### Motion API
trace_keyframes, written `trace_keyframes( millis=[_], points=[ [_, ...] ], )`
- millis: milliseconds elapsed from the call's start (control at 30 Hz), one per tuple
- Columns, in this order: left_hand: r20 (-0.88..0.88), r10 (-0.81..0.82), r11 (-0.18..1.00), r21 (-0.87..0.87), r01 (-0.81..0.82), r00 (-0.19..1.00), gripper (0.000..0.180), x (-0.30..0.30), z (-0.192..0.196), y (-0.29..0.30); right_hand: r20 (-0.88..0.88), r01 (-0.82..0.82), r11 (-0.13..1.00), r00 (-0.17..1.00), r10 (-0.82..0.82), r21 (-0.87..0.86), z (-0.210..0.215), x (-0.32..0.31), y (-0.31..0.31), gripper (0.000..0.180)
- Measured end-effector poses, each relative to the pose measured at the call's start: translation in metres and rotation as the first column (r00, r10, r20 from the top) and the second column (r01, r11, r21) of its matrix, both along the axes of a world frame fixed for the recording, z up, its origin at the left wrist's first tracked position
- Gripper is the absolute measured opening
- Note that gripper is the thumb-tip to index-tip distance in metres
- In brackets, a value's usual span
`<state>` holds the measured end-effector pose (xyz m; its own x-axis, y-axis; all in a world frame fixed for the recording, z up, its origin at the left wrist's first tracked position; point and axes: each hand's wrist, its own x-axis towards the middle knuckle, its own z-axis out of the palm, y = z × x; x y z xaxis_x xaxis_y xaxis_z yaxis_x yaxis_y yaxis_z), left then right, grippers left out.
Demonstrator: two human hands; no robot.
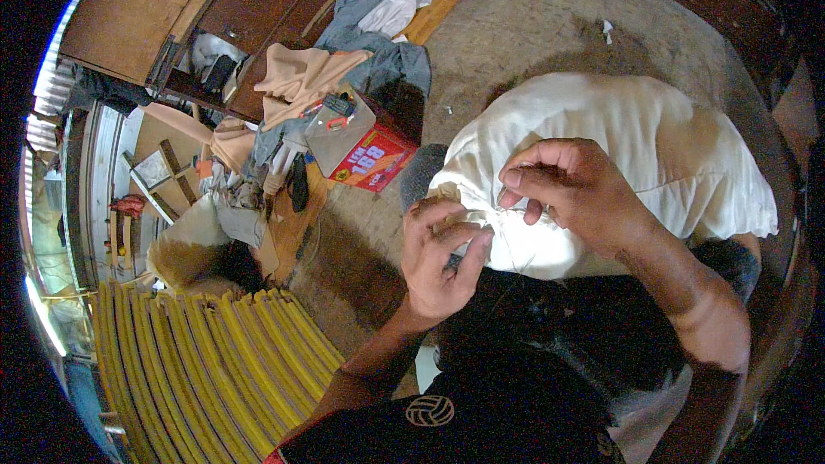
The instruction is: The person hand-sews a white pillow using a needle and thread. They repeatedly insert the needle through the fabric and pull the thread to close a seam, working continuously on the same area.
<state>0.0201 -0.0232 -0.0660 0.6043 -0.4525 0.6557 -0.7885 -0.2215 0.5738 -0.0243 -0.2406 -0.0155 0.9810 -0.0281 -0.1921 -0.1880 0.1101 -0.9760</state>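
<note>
A large piece of white cloth (619,120) lies over my lap, its near left part brightly lit. My left hand (443,253) pinches the gathered edge of this cloth between thumb and fingers. Just to the right and slightly above, my right hand (559,180) is closed in a pinch, its fingertips close over the cloth. Something thin and small shows at those fingertips, but I cannot make out what it is. Fine thread-like lines run over the cloth between the two hands.
A red and yellow box (369,159) stands left of my lap, with small tools (339,105) on top. Peach cloth (301,82) and grey-blue cloth (404,69) are heaped behind it. A yellow slatted surface (215,369) is at lower left. Wooden furniture (284,26) stands at far left.
</note>
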Motion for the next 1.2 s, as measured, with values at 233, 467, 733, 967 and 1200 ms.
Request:
trace_keyframes(
  millis=[233,467,733,967,1200],
  points=[
    [0.161,-0.017,0.996,0.087,0.003,0.987,0.022,0.0,0.009,0.01,0.018,-0.005,1.0,1.0,0.005,-0.005,-0.004,0.0,-0.001,0.025],
    [-0.37,-0.246,0.968,-0.054,0.244,0.896,0.016,-0.015,0.039,0.067,-0.033,-0.157,0.988,0.987,0.157,-0.002,-0.002,0.008,-0.014,0.021],
    [-0.734,-0.662,0.66,-0.473,0.583,0.154,0.029,0.003,0.006,0.167,0.03,-0.154,0.981,0.988,0.151,0.121,0.007,-0.005,-0.026,0.023],
    [-0.952,0.16,0.939,0.065,0.339,-0.261,0.04,-0.005,-0.125,0.295,0.179,-0.034,0.949,0.983,-0.025,0.315,0.051,-0.038,-0.049,0.031],
    [-0.634,0.76,0.567,0.754,0.331,0.144,0.04,-0.079,-0.278,0.374,0.171,0.073,0.976,0.979,-0.109,0.205,0.062,-0.052,-0.049,0.03]
  ],
)
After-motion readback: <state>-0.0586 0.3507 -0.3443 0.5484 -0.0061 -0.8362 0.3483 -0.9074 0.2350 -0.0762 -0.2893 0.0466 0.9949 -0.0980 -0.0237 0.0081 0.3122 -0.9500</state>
